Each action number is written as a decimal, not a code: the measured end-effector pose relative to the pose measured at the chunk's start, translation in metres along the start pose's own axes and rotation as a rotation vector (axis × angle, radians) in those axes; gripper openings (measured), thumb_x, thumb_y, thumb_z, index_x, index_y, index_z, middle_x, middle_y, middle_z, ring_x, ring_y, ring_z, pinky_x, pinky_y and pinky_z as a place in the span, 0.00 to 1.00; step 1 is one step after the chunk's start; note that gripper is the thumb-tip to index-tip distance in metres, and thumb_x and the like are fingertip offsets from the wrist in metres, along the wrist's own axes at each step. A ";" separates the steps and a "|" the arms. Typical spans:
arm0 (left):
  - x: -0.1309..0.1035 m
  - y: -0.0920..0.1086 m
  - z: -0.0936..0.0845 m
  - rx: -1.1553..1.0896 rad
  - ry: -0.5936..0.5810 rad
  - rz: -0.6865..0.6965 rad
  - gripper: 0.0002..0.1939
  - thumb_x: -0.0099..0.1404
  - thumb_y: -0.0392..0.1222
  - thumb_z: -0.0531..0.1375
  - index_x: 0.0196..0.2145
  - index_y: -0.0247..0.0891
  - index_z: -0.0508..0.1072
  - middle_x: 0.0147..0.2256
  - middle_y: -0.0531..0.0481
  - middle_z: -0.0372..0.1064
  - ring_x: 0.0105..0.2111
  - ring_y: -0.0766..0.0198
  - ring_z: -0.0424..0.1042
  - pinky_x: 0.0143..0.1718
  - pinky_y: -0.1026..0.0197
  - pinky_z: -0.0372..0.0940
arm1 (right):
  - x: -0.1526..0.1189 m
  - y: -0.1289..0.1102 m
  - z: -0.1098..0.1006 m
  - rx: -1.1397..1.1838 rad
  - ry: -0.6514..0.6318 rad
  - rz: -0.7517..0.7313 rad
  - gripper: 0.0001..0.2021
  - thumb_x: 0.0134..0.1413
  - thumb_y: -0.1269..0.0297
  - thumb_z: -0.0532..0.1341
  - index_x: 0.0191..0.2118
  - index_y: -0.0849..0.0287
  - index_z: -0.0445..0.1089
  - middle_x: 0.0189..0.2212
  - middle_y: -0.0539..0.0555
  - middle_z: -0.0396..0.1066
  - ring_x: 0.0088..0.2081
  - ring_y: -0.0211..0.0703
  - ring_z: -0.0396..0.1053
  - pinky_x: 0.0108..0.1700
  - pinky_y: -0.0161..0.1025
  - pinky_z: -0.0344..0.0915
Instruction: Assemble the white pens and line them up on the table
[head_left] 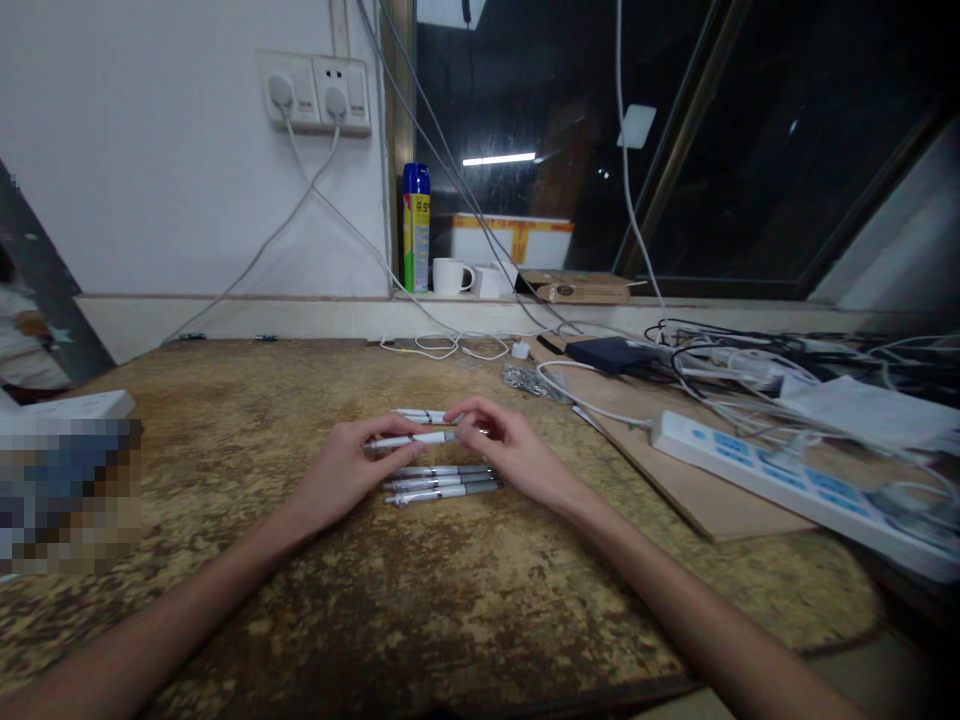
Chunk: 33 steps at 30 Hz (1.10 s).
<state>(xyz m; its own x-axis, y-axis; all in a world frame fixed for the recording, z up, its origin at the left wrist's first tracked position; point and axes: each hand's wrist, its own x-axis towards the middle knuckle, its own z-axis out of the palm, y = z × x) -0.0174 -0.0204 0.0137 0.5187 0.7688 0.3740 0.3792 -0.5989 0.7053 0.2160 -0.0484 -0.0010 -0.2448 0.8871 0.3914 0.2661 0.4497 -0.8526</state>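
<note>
My left hand [346, 462] pinches a white pen [409, 440] between thumb and fingers, holding it level above the worn wooden table [315, 620]. My right hand [504, 445] has its fingertips closed round the grey right end of that same pen; the very tip is hidden by the fingers. Just beyond, more white pens [420, 415] lie partly behind my hands. Nearer to me, several white and grey pens [442, 488] lie side by side in a row, below the held one.
A white power strip [750, 470] and a brown board [697, 500] lie at right, with tangled cables [720, 360] and a dark box [611, 354] behind. A spray can [416, 230] and white mug [450, 275] stand on the sill. A small clear plastic packet [525, 378] lies beyond my right hand.
</note>
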 end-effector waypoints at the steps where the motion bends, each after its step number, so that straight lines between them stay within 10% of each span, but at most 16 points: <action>1: 0.000 0.000 0.000 -0.005 -0.004 -0.004 0.12 0.68 0.48 0.62 0.46 0.43 0.81 0.45 0.48 0.80 0.44 0.55 0.77 0.53 0.52 0.67 | 0.000 -0.001 -0.001 -0.011 0.001 -0.017 0.12 0.65 0.54 0.59 0.47 0.55 0.71 0.28 0.48 0.64 0.31 0.40 0.62 0.34 0.36 0.57; 11: 0.001 0.001 -0.001 -0.038 -0.024 -0.035 0.15 0.67 0.51 0.63 0.45 0.43 0.82 0.45 0.48 0.81 0.46 0.52 0.77 0.52 0.53 0.67 | -0.002 -0.007 -0.002 0.021 -0.070 0.033 0.14 0.68 0.50 0.55 0.47 0.53 0.70 0.24 0.47 0.56 0.27 0.40 0.54 0.29 0.36 0.49; 19: 0.005 0.000 -0.004 -0.296 -0.043 -0.340 0.19 0.58 0.55 0.69 0.41 0.40 0.83 0.31 0.49 0.79 0.27 0.61 0.72 0.28 0.62 0.63 | 0.000 -0.011 -0.001 0.206 -0.149 0.033 0.13 0.68 0.51 0.56 0.49 0.53 0.68 0.28 0.49 0.69 0.31 0.41 0.66 0.38 0.41 0.62; 26: 0.007 -0.009 -0.001 -0.492 -0.039 -0.282 0.18 0.64 0.53 0.66 0.47 0.41 0.81 0.47 0.44 0.77 0.39 0.58 0.73 0.35 0.61 0.68 | 0.001 -0.009 -0.001 0.174 -0.212 0.001 0.13 0.66 0.55 0.60 0.52 0.52 0.69 0.42 0.54 0.75 0.44 0.44 0.72 0.47 0.44 0.65; 33: 0.009 0.000 -0.004 -0.278 -0.113 -0.094 0.17 0.68 0.53 0.60 0.47 0.41 0.79 0.43 0.47 0.78 0.44 0.53 0.74 0.48 0.54 0.68 | 0.026 -0.020 0.030 0.171 0.023 -0.106 0.12 0.66 0.54 0.59 0.48 0.53 0.71 0.46 0.53 0.72 0.48 0.43 0.69 0.54 0.43 0.64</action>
<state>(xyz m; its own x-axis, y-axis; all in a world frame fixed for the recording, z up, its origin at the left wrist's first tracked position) -0.0156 -0.0128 0.0190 0.5790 0.7789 0.2409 0.2134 -0.4300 0.8773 0.1766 -0.0373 0.0164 -0.2415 0.8385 0.4885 0.0770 0.5184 -0.8517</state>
